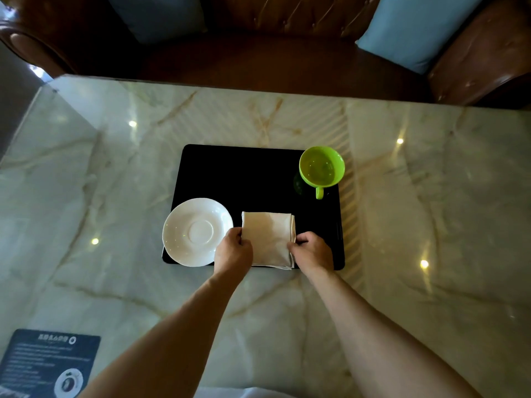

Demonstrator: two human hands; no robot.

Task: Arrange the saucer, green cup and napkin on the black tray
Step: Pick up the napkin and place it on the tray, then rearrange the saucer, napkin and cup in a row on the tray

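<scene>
- The black tray point(244, 173) lay at the middle of the marble table point(115, 168), with all three task items on it.
- The folded napkin point(268, 239) sat at the tray's 6 o'clock edge, flat, its near hem about level with the tray's near rim.
- The left hand point(233, 251) pinched the napkin's 9 o'clock edge, its grip narrow and closed on the cloth.
- The right hand point(311, 251) pinched the 3 o'clock edge in the same narrow grip, beside the stacked folds.
- The saucer point(197, 232) rested at the tray's 7 o'clock corner, overhanging the rim slightly, just beside the left hand.
- The green cup point(321, 167) stood upright at the tray's 1 o'clock corner, handle pointing to 6 o'clock, well apart from the saucer.
- The napkin looked light and limp; holding both side edges probably kept the folds from sliding open.
- The saucer looked like glazed china, so likely stiff, slick and breakable; the rim seemed the safest place to hold it.
- The cup appeared to be light plastic, best taken by the handle or around its body.
- A printed card point(48, 360) lay at the table's 7 o'clock corner, untouched.
</scene>
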